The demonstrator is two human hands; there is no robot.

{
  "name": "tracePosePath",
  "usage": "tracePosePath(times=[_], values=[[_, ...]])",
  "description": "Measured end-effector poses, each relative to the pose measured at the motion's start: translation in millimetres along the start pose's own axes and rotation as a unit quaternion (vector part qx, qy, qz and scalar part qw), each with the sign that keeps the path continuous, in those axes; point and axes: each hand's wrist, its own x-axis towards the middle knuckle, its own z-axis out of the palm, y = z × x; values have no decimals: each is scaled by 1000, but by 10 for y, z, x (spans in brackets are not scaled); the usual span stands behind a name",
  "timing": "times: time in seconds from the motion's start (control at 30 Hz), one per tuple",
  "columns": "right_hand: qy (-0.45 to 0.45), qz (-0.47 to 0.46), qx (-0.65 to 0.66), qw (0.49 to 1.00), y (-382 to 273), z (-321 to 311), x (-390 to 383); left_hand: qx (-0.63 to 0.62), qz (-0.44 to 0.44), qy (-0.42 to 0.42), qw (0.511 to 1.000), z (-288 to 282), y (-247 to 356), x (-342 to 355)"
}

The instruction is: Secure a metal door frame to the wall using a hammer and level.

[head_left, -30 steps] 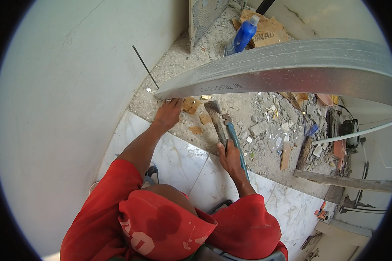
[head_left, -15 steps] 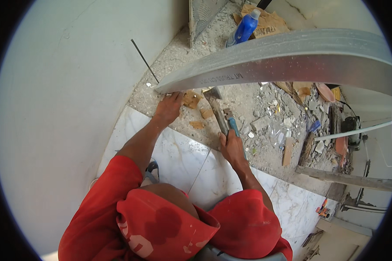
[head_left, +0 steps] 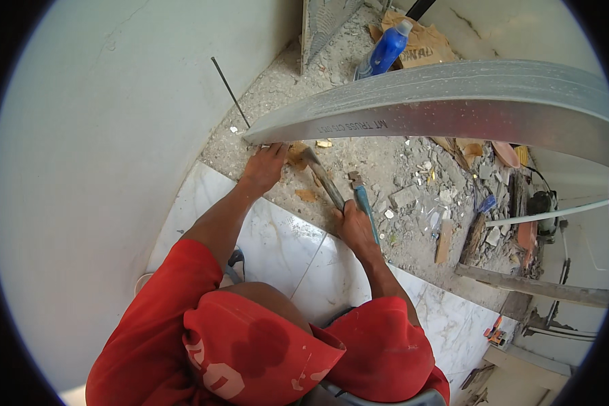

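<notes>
A long grey metal channel (head_left: 440, 111) crosses in front of me, its narrow end low at the left. At that end my left hand (head_left: 265, 166) presses its fingers together against the lower edge; the fingertips are partly hidden. My right hand (head_left: 356, 227) is wrapped round the wooden handle of a hammer (head_left: 328, 183). The hammer's head is blurred and sits close to the left hand, just below the channel. Beside the right hand, a blue-handled tool (head_left: 363, 201) lies on the rubble, partly covered by that hand.
A thin dark rod (head_left: 230, 91) stands near the left wall (head_left: 101, 189). Behind the channel are a blue bottle (head_left: 386, 51) and a brown paper bag (head_left: 430, 47). Broken rubble (head_left: 413, 196) and a wooden beam (head_left: 534, 284) lie at right. White marble-look tiles (head_left: 277, 237) run below my hands.
The hammer's head has swung left toward my left hand, and my right hand has shifted slightly left and down. My left hand stays at the channel's end. The view has shifted a little.
</notes>
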Motion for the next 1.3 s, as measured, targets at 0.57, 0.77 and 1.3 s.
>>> tracePosePath(times=[0.57,0.77,1.3], values=[[-54,-7,-46,997,25,-5,29,1,5,12,1000,-19,64,3],[-35,112,3,993,110,-115,-360,8,-9,-9,1000,-63,-27,11],[-130,-85,-175,972,249,-623,182,13,3,-7,1000,-29,-47,-18]])
